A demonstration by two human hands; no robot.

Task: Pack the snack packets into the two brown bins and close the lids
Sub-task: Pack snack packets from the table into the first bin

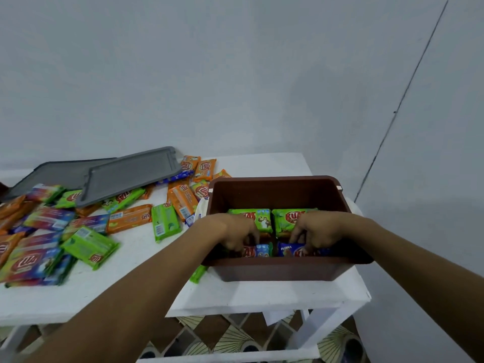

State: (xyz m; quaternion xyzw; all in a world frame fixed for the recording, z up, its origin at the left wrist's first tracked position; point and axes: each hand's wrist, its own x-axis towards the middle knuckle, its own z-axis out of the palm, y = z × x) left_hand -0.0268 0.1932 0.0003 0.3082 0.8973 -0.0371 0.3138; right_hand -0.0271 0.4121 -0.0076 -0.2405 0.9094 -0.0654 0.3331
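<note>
An open brown bin (pixel 277 269) stands on a small white table, right of centre. Two green snack packets (pixel 263 218) lie side by side at its far end. Both my hands reach inside it. My left hand (pixel 237 231) grips a red and blue packet (pixel 258 250) at the near left. At the near right, my right hand (pixel 318 231) grips a blue packet (pixel 288 249). Several loose orange, green and rainbow-coloured packets (pixel 89 246) are strewn over the table to the left. Only one brown bin is in view.
Two grey lids (pixel 131 176) lie overlapping at the back left, resting partly on packets. A green packet (pixel 198 273) pokes out beside the bin's near left corner. The white table (pixel 262 297) ends just right of the bin; patterned floor shows below.
</note>
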